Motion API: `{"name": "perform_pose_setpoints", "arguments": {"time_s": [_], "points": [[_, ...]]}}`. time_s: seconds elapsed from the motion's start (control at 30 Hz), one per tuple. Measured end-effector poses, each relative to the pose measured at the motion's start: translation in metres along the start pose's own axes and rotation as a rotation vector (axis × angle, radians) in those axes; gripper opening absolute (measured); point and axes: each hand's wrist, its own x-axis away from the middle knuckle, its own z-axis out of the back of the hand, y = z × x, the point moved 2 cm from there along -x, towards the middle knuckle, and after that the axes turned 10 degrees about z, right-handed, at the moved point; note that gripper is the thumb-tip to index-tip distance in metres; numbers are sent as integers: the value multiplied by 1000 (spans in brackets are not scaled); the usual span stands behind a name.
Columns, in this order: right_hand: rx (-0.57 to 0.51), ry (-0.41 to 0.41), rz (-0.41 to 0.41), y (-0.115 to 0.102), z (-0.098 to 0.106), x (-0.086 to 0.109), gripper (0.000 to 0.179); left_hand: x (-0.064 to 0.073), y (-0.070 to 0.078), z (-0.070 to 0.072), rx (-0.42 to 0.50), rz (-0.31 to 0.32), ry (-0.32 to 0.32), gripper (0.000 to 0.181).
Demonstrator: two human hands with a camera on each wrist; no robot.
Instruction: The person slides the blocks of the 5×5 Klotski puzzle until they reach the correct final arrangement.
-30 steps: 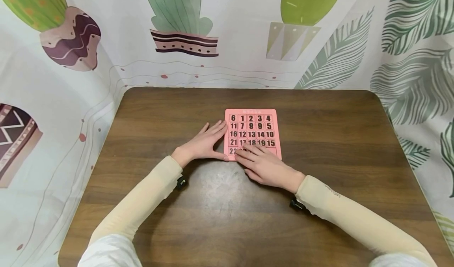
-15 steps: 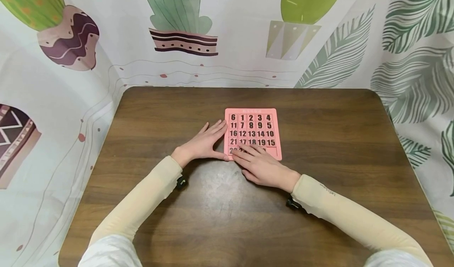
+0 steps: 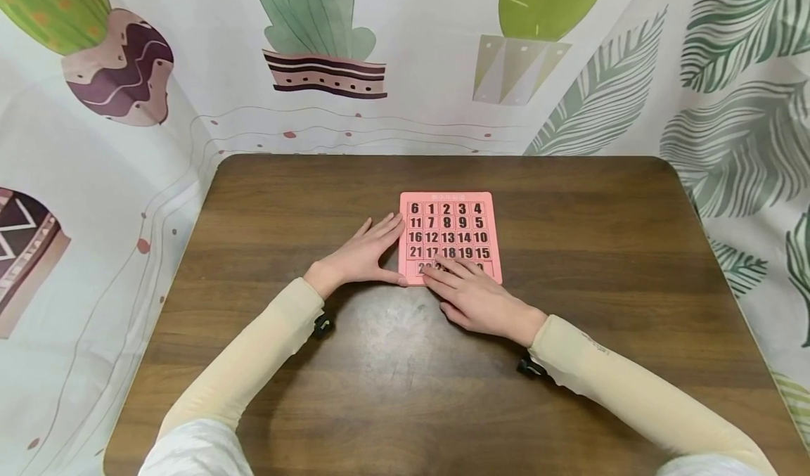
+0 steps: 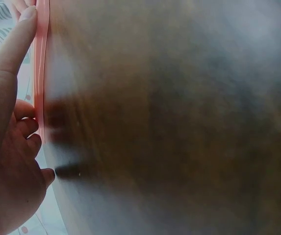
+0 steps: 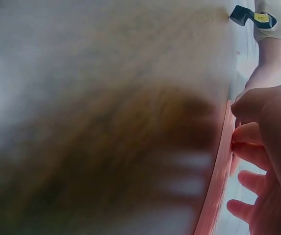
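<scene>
A pink number slide puzzle (image 3: pixel 448 196) lies flat on the brown table, its black-numbered tiles set in rows. My left hand (image 3: pixel 361 254) has its straight fingers along the puzzle's left edge, the thumb at the near left corner. Over the bottom row, my right hand (image 3: pixel 477 299) rests its extended fingertips on the tiles and hides several of them. An empty slot shows at that row's left end, beside the partly covered tile 22 (image 3: pixel 422 268). Both wrist views show the puzzle's pink side edge, with the left thumb (image 4: pixel 12 46) against it in the left one.
The wooden table (image 3: pixel 285 391) has rounded far corners. Behind it hangs a white cloth (image 3: pixel 430 40) printed with cacti and leaves. A small black wrist camera (image 3: pixel 323 323) sits under the left cuff, another camera (image 3: pixel 530 367) under the right.
The bottom-row tiles have slid right under my right hand, so the empty slot went from that row's right end to its left end. My left hand has stayed in place.
</scene>
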Motion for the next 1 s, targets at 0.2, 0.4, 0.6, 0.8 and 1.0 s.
{"name": "perform_pose_setpoints", "arguments": {"time_s": [0.2, 0.4, 0.6, 0.8, 1.0], "points": [[19, 100, 8, 1, 1, 5, 49, 0, 0, 1, -2, -8, 3, 119], [106, 126, -27, -2, 5, -1, 46, 0, 1, 2, 4, -5, 0, 120], [106, 80, -61, -4, 6, -4, 47, -1, 2, 0, 4, -5, -2, 120], [70, 91, -66, -4, 8, -3, 47, -1, 2, 1, -2, -1, -3, 120], [58, 113, -65, -1, 8, 0, 47, -3, 2, 2, -39, -12, 7, 120]]}}
